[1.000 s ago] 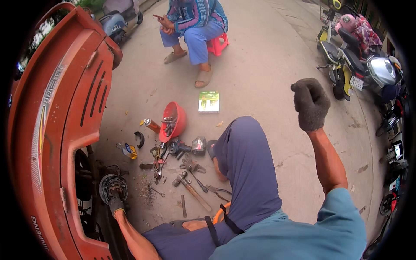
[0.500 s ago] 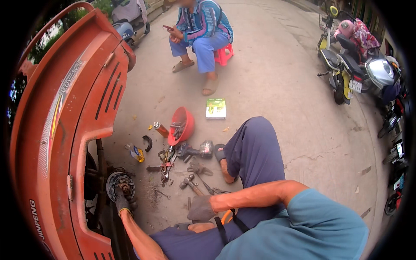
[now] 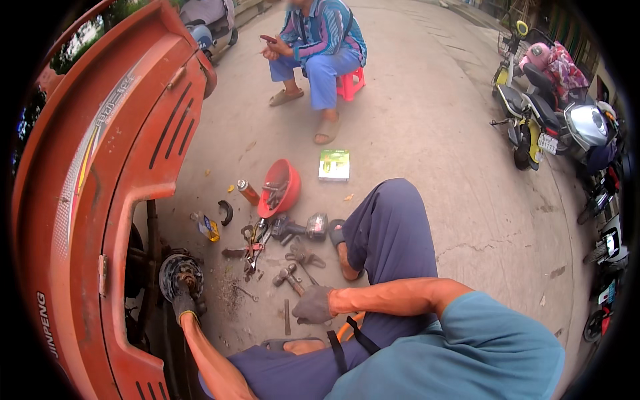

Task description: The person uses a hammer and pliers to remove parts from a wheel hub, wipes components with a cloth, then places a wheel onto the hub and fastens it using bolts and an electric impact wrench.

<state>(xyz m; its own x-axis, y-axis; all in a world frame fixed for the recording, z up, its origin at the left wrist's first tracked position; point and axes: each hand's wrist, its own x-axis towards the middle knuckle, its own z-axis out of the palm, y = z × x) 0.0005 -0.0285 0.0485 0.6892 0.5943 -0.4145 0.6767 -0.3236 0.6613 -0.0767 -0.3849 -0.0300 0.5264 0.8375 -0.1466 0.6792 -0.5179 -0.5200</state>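
- Head view, left hand [image 3: 185,304]: gloved; positioned at the lower edge of the round wheel hub [image 3: 175,268], touching it. The fingers are partly hidden; whether they are clamped on the hub cannot be told.
- Hub location: at the left, inside the cut-out of the orange-red vehicle body [image 3: 143,137]. Its centre is rust-brown.
- Right hand [image 3: 313,305]: gloved; placed over the handle of the hammer [image 3: 285,275]. Finger closure around the handle cannot be confirmed. The two hands are well apart.
- Hammer location: on the paved ground [image 3: 467,200] or just above it, head pointing away from the wearer; contact with the ground cannot be verified.
- Adjacent to the right hand: a straight metal bar [image 3: 287,317], just left of it.
- Beyond the hammer: a dark jawed tool [image 3: 305,255], then a cordless power tool [image 3: 287,229] beside a cluster of hand tools [image 3: 255,245]. A small wrench [image 3: 247,293] lies between the hub and the hammer.
- Farther out: a red bowl [image 3: 291,197], tilted, containing metal parts; an orange can [image 3: 248,193]; a dark curved part [image 3: 227,213]; a yellow-and-blue packet [image 3: 212,231].
- Background: a green-and-white box [image 3: 334,165]; a seated person [image 3: 327,40] holding a phone [image 3: 268,39]; parked scooters [image 3: 533,103] at the right.
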